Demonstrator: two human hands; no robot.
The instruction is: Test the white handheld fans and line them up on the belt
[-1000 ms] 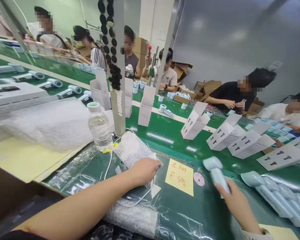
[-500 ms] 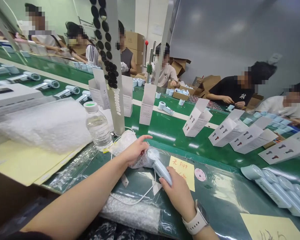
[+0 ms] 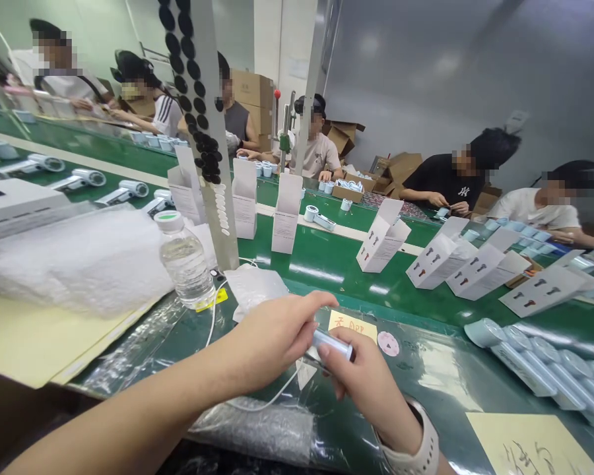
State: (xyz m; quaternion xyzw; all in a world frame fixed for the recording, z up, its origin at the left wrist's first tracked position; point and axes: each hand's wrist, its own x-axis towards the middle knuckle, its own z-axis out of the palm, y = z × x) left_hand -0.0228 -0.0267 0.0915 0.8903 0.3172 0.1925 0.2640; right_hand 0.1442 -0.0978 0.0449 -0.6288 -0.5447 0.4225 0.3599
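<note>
My right hand (image 3: 371, 376) is wrapped round the handle of a light-blue handheld device (image 3: 332, 344), its thumb lying along the top. Over the device's head end is my left hand (image 3: 277, 336), its index finger stretched out and the other fingers curled down around that end. That hand hides the round head. Below my hands a white cable (image 3: 272, 401) loops across the green mat. A crumpled plastic bubble bag (image 3: 257, 287) lies just beyond my left hand, and a yellow note (image 3: 354, 321) beyond the device.
A water bottle (image 3: 185, 267) stands left, beside a metal post (image 3: 222, 231) and stacked bubble bags (image 3: 74, 264). Several more light-blue devices (image 3: 539, 369) lie at right. Open white boxes (image 3: 383, 237) line the green conveyor (image 3: 321, 267); co-workers sit across it.
My left hand has moved right, off the bubble bag and over the device's head. The device, held in my right hand, has tilted and turned. My view has shifted slightly.
</note>
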